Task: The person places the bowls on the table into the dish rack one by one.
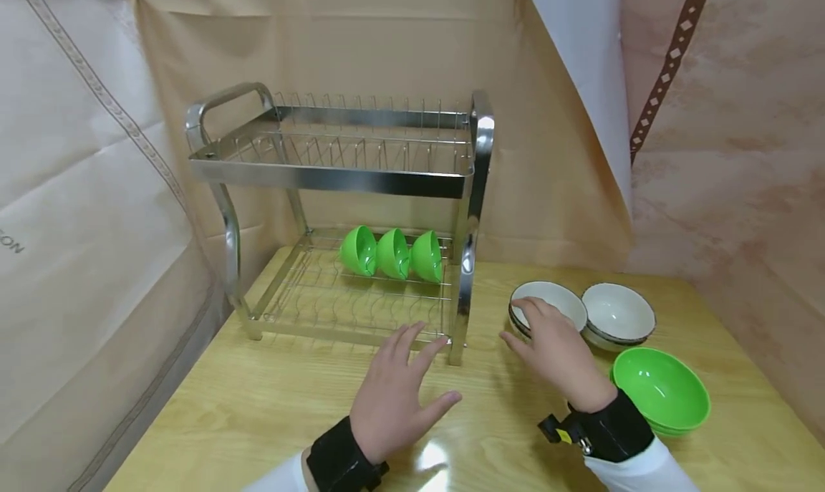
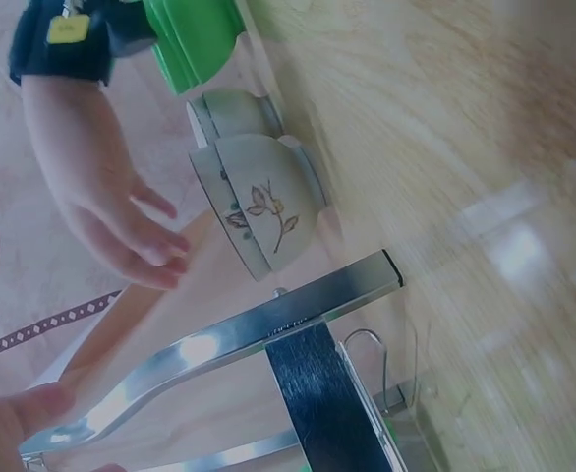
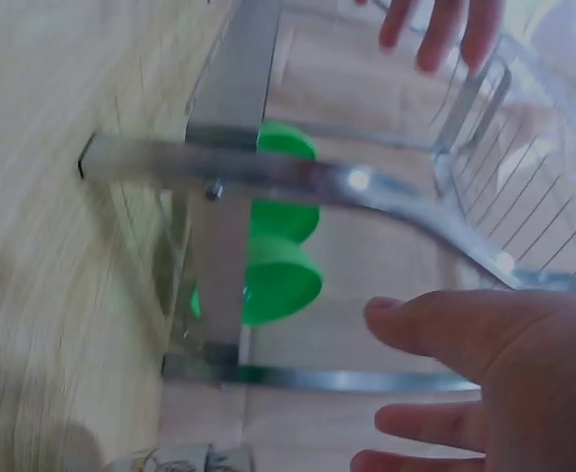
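My left hand (image 1: 396, 395) hovers with fingers spread in front of the lower right corner of a metal dish rack (image 1: 335, 180), holding nothing. Over the near edge of a stack of white bowls (image 1: 554, 298) hangs my right hand (image 1: 557, 345), its fingers loosely bent and apart from the thumb; nothing is in its grasp. In the left wrist view those fingers stand clear of the patterned white bowls (image 2: 263, 202). A second white stack (image 1: 619, 313) sits to their right. Nearer me, green bowls (image 1: 660, 388) are nested beside my right wrist.
Three small green bowls (image 1: 393, 254) stand on edge in a row on the rack's lower shelf. Wire slots line the upper shelf (image 1: 361, 145). The rack's front right leg (image 1: 464, 291) rises between the shelves and the white bowls. Cloth hangs behind the wooden table (image 1: 258, 406).
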`<state>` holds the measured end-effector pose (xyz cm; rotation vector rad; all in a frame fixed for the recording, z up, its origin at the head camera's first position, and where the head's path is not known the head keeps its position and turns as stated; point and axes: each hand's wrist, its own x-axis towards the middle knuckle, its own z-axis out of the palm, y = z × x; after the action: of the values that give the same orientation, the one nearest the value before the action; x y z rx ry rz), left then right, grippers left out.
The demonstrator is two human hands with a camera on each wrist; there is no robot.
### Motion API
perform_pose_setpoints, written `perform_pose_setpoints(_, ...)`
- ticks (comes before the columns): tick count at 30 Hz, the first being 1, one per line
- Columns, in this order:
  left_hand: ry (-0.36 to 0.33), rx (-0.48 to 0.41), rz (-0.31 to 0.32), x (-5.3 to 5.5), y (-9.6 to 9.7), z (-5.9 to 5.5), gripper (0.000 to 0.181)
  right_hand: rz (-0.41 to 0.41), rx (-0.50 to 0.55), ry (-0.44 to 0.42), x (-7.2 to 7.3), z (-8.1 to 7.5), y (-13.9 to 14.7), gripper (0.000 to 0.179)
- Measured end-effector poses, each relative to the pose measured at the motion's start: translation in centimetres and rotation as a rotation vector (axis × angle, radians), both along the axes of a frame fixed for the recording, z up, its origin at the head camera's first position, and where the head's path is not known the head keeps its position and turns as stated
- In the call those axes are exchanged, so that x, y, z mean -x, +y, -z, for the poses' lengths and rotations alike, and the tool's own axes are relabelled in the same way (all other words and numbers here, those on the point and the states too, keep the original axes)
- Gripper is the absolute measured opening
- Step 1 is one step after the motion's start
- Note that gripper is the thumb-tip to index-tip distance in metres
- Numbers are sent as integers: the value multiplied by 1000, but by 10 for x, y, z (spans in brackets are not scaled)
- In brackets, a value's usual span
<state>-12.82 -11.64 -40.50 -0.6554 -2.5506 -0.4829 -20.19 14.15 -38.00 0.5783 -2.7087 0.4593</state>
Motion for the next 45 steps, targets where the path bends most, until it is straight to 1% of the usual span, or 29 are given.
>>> perform_pose_setpoints(3, -17, 8, -3, 0, 4, 0, 70, 43, -8, -46, 8, 7, 9, 54)
perform_pose_setpoints(6, -30, 15, -9, -1, 6, 0, 71, 75, -30, -72, 11, 18, 18, 50)
perform_pose_setpoints(9, -40, 35, -19, -1, 6, 1, 71, 92, -64, -99, 12, 26, 22, 42)
perform_pose_setpoints(11, -40, 50, -25, -2, 5, 1, 72, 97, -83, -120, 14, 29, 23, 33)
perform_pose_setpoints(14, -39, 74, -39, -1, 4, 1, 72, 105, -107, -155, 15, 30, 23, 23)
perform_pose_setpoints(17, -38, 90, -52, 0, 4, 1, 73, 104, -116, -167, 16, 28, 22, 18)
perform_pose_setpoints(23, -42, 130, -72, 1, 3, 3, 74, 99, -114, -175, 18, 27, 22, 14)
perform_pose_setpoints(31, -39, 147, -83, 1, 1, 3, 75, 101, -53, -180, 20, 25, 24, 12)
perform_pose_setpoints(37, -30, 139, -85, 2, 0, 3, 75, 94, -27, -129, 20, 22, 24, 10)
perform_pose_setpoints(42, -36, 132, -88, 2, 0, 6, 74, 96, -19, -98, 19, 21, 23, 18)
perform_pose_setpoints(45, -48, 121, -90, 2, 0, 7, 73, 96, -8, -90, 17, 20, 23, 17)
